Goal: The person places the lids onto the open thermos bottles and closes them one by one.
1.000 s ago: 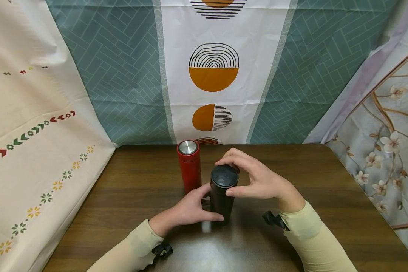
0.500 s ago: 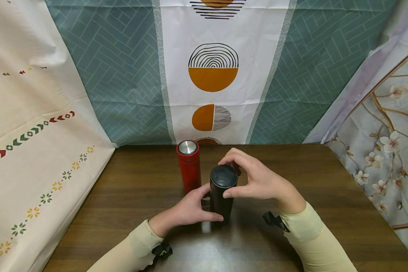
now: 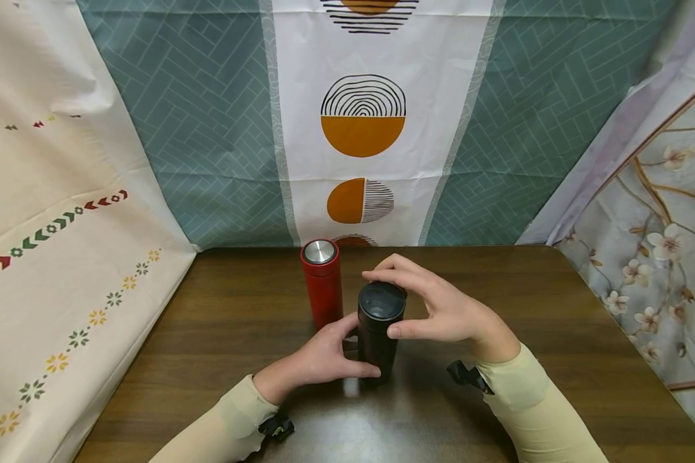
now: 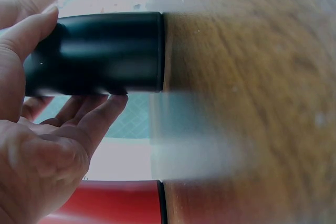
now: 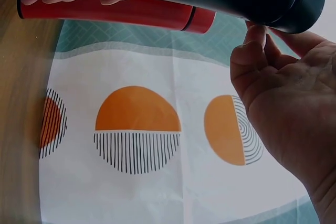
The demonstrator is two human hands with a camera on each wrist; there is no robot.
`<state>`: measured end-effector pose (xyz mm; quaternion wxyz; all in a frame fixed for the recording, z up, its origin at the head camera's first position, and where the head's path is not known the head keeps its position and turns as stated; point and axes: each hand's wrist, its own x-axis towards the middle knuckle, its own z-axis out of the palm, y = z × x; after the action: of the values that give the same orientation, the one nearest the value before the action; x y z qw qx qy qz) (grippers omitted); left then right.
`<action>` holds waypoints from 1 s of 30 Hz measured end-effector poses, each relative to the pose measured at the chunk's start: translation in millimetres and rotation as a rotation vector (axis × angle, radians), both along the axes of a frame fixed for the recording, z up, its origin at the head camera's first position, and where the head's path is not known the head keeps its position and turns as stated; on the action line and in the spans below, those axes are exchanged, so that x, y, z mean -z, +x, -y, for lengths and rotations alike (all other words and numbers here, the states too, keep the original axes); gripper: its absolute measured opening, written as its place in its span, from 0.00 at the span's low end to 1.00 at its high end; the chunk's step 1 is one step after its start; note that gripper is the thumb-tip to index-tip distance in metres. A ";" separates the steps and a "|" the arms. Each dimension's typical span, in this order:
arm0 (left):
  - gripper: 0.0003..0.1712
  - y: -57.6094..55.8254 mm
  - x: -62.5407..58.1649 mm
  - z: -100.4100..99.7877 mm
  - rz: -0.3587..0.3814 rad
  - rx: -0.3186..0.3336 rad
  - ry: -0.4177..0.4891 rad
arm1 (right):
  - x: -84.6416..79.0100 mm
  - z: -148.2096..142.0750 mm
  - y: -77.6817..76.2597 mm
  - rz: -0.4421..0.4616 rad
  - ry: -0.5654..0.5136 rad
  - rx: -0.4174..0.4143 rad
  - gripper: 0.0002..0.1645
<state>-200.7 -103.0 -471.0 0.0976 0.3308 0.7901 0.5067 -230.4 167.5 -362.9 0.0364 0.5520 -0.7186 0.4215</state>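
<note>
A black thermos point(image 3: 378, 347) stands upright on the table in the head view. My left hand point(image 3: 324, 352) grips its body from the left, thumb at the near side; in the left wrist view the fingertips point(image 4: 118, 99) touch its wall. The right hand point(image 3: 448, 308) is curled round the dark lid point(image 3: 381, 301), thumb on the near right and fingers at the far rim. In the right wrist view some fingers meet the lid point(image 5: 311, 3) from below; the thumb is hidden there. The lid sits on the body.
Just behind and left of the black thermos stands a red thermos point(image 3: 324, 292) with a silver-topped lid, close to the left fingers. The wooden table point(image 3: 231, 308) ends at a patterned cloth point(image 3: 220, 161) behind. More cloths hang at left and right.
The right fingers and thumb shift back and forth around the lid's rim; the index finger now reaches farther left over the far edge. The left hand and both thermoses stay in place.
</note>
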 end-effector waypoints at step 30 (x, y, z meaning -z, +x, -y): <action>0.46 1.4 -1.4 0.7 0.008 0.005 0.000 | -2.9 5.5 4.4 0.018 0.034 0.177 0.42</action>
<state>-199.2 -103.7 -469.7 0.1022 0.3307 0.7888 0.5078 -226.0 162.0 -359.9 0.0576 0.4829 -0.7719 0.4094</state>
